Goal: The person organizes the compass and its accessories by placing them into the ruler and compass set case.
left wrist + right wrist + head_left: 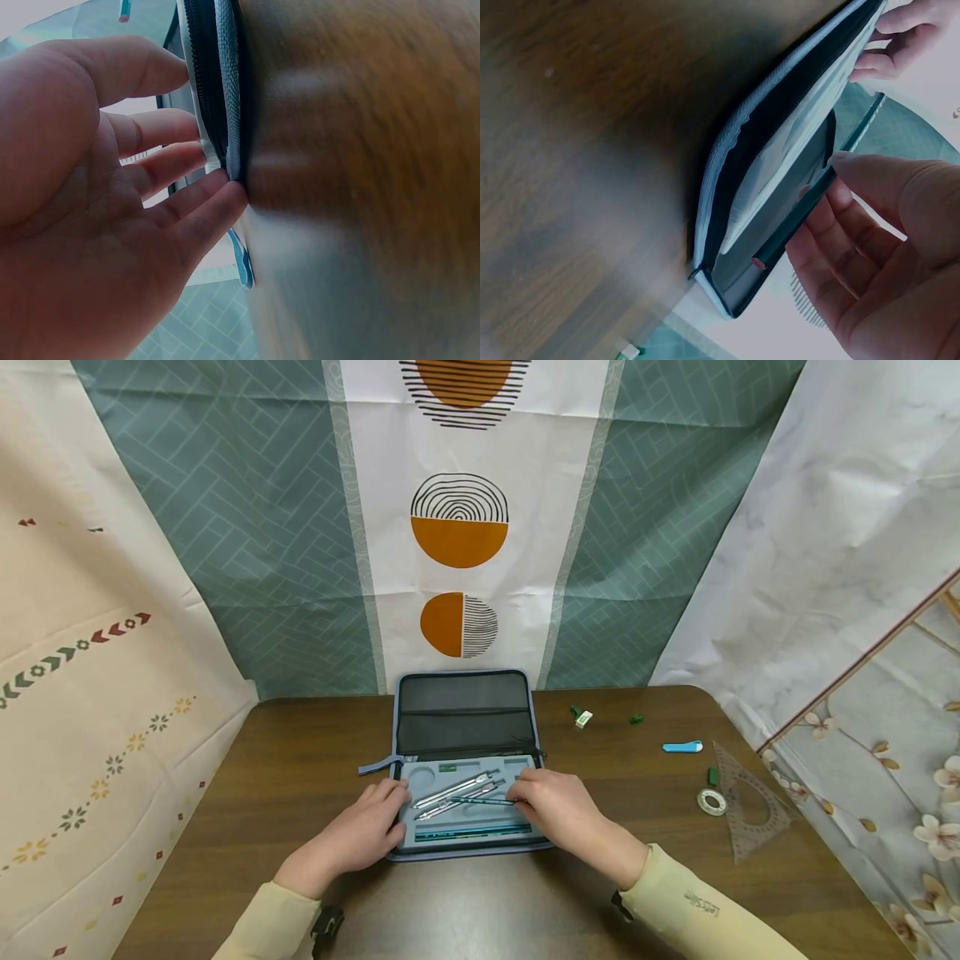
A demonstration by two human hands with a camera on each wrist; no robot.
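An unzipped case (463, 713) lies with its lid back, a grey tray (525, 842) in its lower half. Between thumb and fingers my right hand (558, 806) pinches a dark green pencil (795, 217), held above the tray and slanting in the right wrist view. Two metal compasses (450, 793) lie diagonally in the tray. Green pencils (472, 833) fill the front slot, and a small green piece (447, 768) sits in a back recess. My left hand (367, 827) rests at the case's left edge, fingertips touching the zipper rim (229, 90).
On the brown table (315, 752), a white eraser (583, 719) and a small green item (637, 719) lie back right. Farther right are a blue cutter (682, 747), a green block (712, 776), a tape roll (712, 802) and a clear set square (742, 839). Patterned cloth hangs behind.
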